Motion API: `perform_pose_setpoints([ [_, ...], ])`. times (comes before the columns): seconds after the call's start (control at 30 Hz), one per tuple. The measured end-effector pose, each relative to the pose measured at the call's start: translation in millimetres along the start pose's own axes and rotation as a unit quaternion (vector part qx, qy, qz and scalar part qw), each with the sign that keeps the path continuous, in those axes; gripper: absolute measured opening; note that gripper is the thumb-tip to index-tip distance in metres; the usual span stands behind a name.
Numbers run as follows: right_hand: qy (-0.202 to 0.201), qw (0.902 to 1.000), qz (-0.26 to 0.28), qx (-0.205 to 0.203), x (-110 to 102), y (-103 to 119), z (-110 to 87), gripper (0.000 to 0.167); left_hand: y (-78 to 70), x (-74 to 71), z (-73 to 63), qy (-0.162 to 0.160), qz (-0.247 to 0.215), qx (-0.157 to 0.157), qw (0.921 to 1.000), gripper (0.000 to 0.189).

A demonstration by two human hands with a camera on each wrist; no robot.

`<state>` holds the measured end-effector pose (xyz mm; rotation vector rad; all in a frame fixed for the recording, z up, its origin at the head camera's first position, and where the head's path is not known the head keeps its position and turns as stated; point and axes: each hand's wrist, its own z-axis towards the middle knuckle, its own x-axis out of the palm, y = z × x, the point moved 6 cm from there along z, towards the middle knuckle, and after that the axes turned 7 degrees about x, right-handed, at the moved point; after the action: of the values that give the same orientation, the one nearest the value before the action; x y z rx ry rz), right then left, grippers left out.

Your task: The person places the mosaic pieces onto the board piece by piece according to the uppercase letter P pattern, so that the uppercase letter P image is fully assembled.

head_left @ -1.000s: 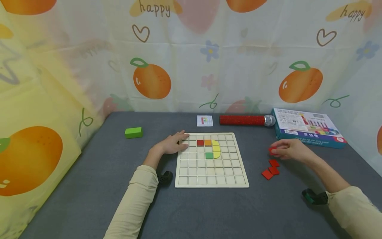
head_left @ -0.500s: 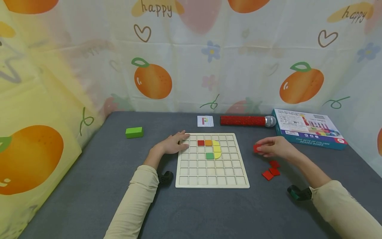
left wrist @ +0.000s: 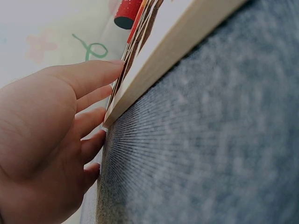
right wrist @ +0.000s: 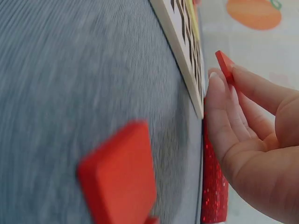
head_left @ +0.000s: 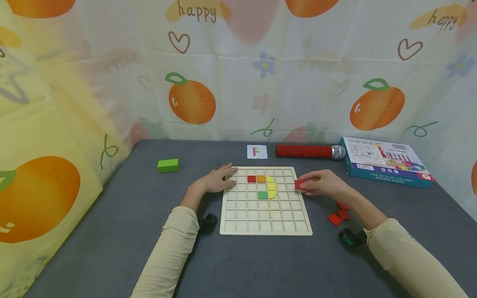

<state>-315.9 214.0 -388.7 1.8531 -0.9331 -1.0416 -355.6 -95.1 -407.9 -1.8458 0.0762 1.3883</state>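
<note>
My right hand (head_left: pixel 325 183) pinches a red square tile (head_left: pixel 299 184) between thumb and fingers, above the right edge of a pale wooden grid board (head_left: pixel 263 227). In the right wrist view the pinched tile is tilted and off the table. My left hand (head_left: pixel 215 179) rests with extended fingers on the board's upper left corner. On the board lie a red tile (head_left: pixel 251 179), an orange tile (head_left: pixel 261 179), a green tile (head_left: pixel 262 195) and yellow pieces (head_left: pixel 271 187) with rounded ends. Loose red tiles (head_left: pixel 334 219) lie on the table below my right forearm, partly hidden by it.
Behind the board sits a small printed card (head_left: pixel 257 152) with a coloured grid. A red glittery microphone (head_left: pixel 303 151) lies beside it, touching or close to a teal box (head_left: pixel 387 162). A green block (head_left: pixel 168 165) stands at the left on the grey table (head_left: pixel 238 265).
My right hand has carried the red tile leftward, from near the box to the board's right edge. The left hand has stayed on the board's corner.
</note>
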Motion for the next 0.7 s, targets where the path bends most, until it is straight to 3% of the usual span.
perform_pose_setpoints([
  [0.7, 0.031, 0.9995, 0.000, -0.009, 48.2, 26.1, 21.6, 0.038, 1.5, 0.2, 0.9, -0.001, 0.003, -0.003, 1.0000, 0.060],
])
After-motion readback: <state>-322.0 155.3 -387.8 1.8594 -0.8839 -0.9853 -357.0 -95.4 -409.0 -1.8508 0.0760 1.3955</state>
